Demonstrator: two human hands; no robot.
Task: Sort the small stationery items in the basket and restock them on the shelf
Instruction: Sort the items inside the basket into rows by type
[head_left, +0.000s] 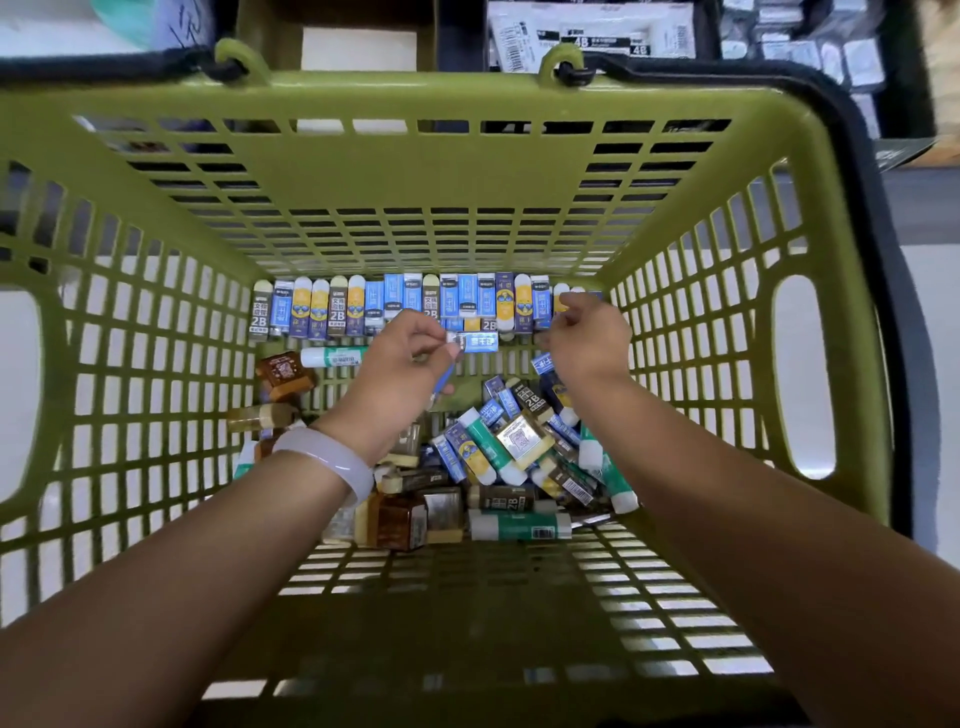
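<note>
Both my hands are down inside an olive green plastic basket (467, 98). Along its far wall stands a row of erasers (415, 304) in blue, yellow and dark 2B sleeves. My left hand (402, 364), with a pale bangle on the wrist, pinches a light blue eraser (478, 342) held flat, and a second blue piece shows under its fingers. My right hand (587, 338) is curled at the right end of the row, its fingertips on a small eraser (563, 299) there. A loose heap of erasers and green-and-white glue sticks (519, 457) lies below my hands.
Brown ink bottles (283, 371) lie at the left of the heap and near my left wrist. One glue stick (332, 356) lies apart, left of my left hand. Beyond the basket's far rim are dark shelf trays with white 4B packs (597, 36). A black handle (872, 208) runs around the basket's right side.
</note>
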